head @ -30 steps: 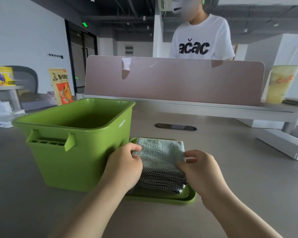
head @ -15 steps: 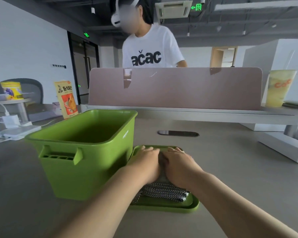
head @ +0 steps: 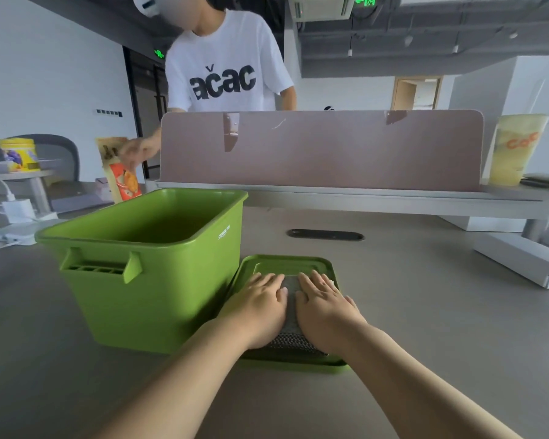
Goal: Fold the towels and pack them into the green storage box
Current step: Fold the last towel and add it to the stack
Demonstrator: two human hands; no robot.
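A stack of folded gray towels (head: 292, 340) lies on a green lid (head: 284, 266). The lid lies flat on the table (head: 441, 327), in the middle part. Both hands are on top of the stack, side by side. The left hand (head: 260, 308) lies flat with straight fingers and presses down on the left half. The right hand (head: 325, 312) does the same on the right half. Neither hand grips anything. Only a thin strip of towel shows between them, and the front edge of the stack shows below the palms.

The green storage box (head: 146, 299) stands upright just left of the lid, touching it or nearly so. Its top is open. No towel shows in the part of the inside that can be seen.

Along the far edge of the table stands a pinkish divider wall (head: 330, 153). A dark cable slot (head: 325, 235) sits in the table in front of it. Behind the wall stands a person in a white shirt (head: 225, 64). That person's hand is at the top of a snack bag (head: 126, 182) near the far left corner; it is too blurry to tell if it holds the bag. A tall yellow cup (head: 514, 150) stands by the far right end of the wall.
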